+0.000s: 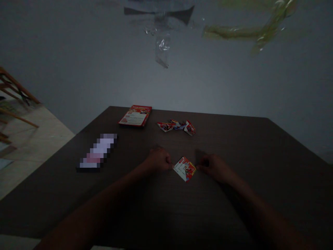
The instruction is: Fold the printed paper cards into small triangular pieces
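Observation:
A small folded paper square (185, 169), printed red, yellow and white, lies on the dark wooden table (234, 146) between my hands. My left hand (158, 159) is curled, its fingertips pinching the paper's left corner. My right hand (213, 167) is curled too, its fingertips on the paper's right corner. The scene is dim, so finer finger detail is hard to make out.
Behind the paper sit several small folded paper pieces (177, 126) and a red printed booklet (135, 115). A blurred-out flat object (98, 152) lies at the left. Wooden chair parts (13, 100) stand off the table's left; a pale wall rises behind.

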Demonstrator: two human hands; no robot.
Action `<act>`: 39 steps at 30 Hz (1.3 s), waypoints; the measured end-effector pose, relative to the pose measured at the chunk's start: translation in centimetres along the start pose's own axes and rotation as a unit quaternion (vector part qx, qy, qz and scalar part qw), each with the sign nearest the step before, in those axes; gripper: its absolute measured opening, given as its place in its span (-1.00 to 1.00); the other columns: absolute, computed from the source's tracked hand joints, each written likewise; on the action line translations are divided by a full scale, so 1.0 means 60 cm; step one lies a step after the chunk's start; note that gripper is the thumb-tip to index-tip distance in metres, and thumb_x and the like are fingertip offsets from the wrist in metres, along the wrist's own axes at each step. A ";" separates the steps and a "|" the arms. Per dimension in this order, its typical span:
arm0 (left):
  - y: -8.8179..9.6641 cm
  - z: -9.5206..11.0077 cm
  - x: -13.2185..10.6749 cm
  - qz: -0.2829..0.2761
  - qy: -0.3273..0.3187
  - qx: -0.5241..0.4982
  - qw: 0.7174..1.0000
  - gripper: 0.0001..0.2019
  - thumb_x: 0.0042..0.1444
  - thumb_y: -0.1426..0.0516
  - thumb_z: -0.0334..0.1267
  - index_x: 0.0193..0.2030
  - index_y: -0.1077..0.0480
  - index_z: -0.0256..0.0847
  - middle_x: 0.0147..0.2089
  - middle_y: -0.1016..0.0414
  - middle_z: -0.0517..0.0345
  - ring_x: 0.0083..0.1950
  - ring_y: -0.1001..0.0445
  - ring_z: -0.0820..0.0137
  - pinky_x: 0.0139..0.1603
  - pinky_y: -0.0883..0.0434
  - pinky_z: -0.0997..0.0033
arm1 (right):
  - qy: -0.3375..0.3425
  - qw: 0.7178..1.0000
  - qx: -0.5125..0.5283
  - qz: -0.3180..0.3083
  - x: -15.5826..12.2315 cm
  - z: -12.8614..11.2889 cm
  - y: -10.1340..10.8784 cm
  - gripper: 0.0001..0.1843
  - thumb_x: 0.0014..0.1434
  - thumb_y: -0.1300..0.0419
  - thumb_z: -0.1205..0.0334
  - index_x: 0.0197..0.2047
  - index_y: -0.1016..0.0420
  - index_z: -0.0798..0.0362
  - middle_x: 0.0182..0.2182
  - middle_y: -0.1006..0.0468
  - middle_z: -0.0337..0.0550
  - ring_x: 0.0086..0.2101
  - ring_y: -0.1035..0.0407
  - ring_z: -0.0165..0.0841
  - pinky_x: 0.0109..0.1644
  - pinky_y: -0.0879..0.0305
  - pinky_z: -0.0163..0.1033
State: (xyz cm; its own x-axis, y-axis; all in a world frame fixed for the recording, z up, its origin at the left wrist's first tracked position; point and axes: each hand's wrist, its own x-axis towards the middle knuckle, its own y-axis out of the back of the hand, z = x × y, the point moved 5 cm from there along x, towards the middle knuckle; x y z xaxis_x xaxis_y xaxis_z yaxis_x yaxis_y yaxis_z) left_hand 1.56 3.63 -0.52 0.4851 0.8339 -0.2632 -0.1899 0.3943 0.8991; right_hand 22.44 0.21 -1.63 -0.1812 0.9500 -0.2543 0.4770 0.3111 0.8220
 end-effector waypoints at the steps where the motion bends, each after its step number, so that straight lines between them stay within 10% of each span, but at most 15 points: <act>1: 0.001 0.002 -0.001 0.003 -0.003 0.001 1.000 -0.81 -0.08 -0.17 -0.10 -0.42 -0.49 -0.16 -0.30 -0.53 0.18 -0.20 -0.43 0.33 -0.19 -0.28 0.38 | 0.007 1.000 0.003 0.001 -0.001 -0.001 0.000 -0.83 0.05 -0.15 0.20 -0.37 -0.52 0.09 -0.44 -0.55 -0.16 -0.42 -0.41 -0.35 -0.37 -0.23 -0.31; 18: -0.013 0.009 -0.008 0.094 -0.069 -0.007 0.993 -0.83 -0.07 -0.16 -0.17 -0.49 -0.38 -0.23 -0.38 -0.44 0.16 -0.23 -0.37 0.35 -0.15 -0.22 0.34 | 0.051 0.981 0.181 0.053 -0.005 -0.017 -0.015 -0.81 0.03 -0.18 0.15 -0.35 -0.50 0.10 -0.38 -0.57 -0.16 -0.36 -0.43 -0.34 -0.26 -0.29 -0.27; 30: -0.013 0.077 -0.051 0.250 -0.271 0.089 0.925 -0.63 -0.03 -0.10 -0.30 -0.02 -0.31 -0.26 0.03 -0.30 -0.07 0.01 -0.25 0.18 -0.01 -0.17 0.15 | -0.003 0.889 0.448 0.093 0.001 0.006 -0.015 -0.69 -0.22 -0.38 0.13 -0.41 -0.45 0.09 -0.49 -0.51 -0.22 -0.49 -0.35 -0.42 -0.38 -0.27 -0.29; 39: -0.008 0.086 -0.058 0.320 -0.308 0.175 0.879 -0.82 0.09 -0.02 -0.36 -0.18 -0.37 -0.25 -0.20 -0.44 0.03 -0.20 -0.32 0.28 -0.19 -0.20 0.25 | 0.029 0.862 0.499 0.081 0.006 -0.004 -0.033 -0.68 -0.17 -0.36 0.13 -0.34 -0.46 0.09 -0.55 -0.45 -0.27 -0.56 -0.23 -0.50 -0.48 -0.14 -0.35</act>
State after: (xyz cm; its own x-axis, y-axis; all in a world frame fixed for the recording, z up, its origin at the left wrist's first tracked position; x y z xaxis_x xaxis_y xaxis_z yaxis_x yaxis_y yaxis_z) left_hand 4.40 -1.44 1.76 0.7647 0.4326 0.4777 -0.3699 -0.3122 0.8750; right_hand 21.25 -0.07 -3.24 -0.0714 0.9892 -0.1277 0.9974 0.0707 -0.0103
